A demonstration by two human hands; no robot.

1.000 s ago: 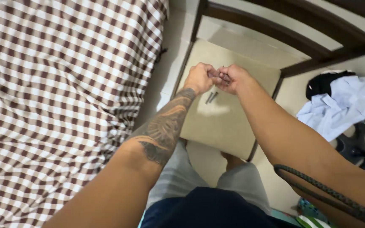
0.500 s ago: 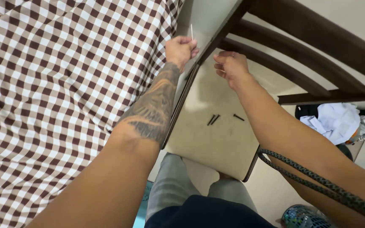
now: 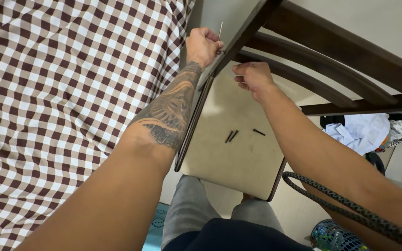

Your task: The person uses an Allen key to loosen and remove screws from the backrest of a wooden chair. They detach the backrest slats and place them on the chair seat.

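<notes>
My left hand [image 3: 203, 44] is closed around a thin metal rod [image 3: 220, 29] that sticks up from the fist. It presses against the dark wooden back post [image 3: 238, 39] of a chair. My right hand [image 3: 252, 79] hovers just right of that post, below the lowest back slat [image 3: 303, 76], with its fingers curled together. I cannot see anything small between them. Three dark screws lie loose on the cream chair seat [image 3: 219, 158]: a pair [image 3: 231, 135] and a single one [image 3: 258, 132].
A brown and white checked cloth [image 3: 61, 93] covers the surface on the left, right against the chair. A pile of white and dark clothes [image 3: 366, 130] lies on the floor at the right. A dark braided cord [image 3: 350, 209] crosses my right forearm. My grey-trousered legs [image 3: 187, 214] show below the seat.
My view has tilted up from the seat to the chair back. Both hands left the seat, where they were together, and rose to the back post. The screws stayed on the seat.
</notes>
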